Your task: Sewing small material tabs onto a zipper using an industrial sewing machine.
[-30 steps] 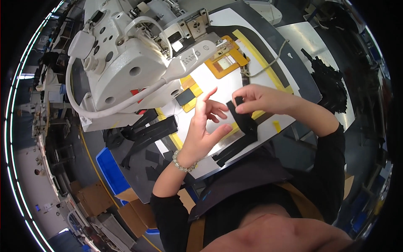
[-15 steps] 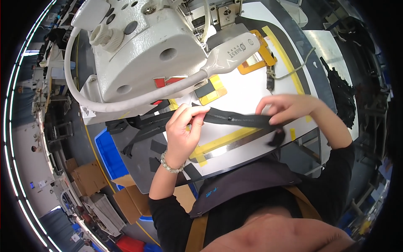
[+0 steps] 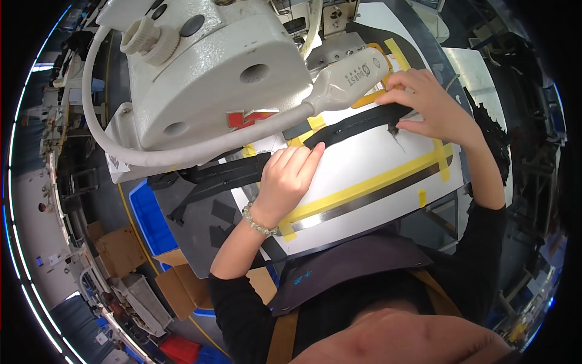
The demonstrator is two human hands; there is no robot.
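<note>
A black zipper strip lies slantwise over the white work sheet, rising toward the right. My left hand, with a beaded bracelet at the wrist, is closed on its left part, fingertips pressed together at the strip. Around its right end is my right hand, thumb and fingers spread above and below the tape. A small dark tuft with loose threads hangs by the right thumb. More black zipper strips trail to the left of my left hand.
A white sewing machine stands in front of me, with a white lamp head on a bent cable over the work. Yellow tape borders a metal strip on the sheet. Black scraps lie at right; a blue bin stands lower left.
The zipper strip has moved away from me and its right end has swung up toward the machine. My right hand has gone up with it and its fingers have spread.
</note>
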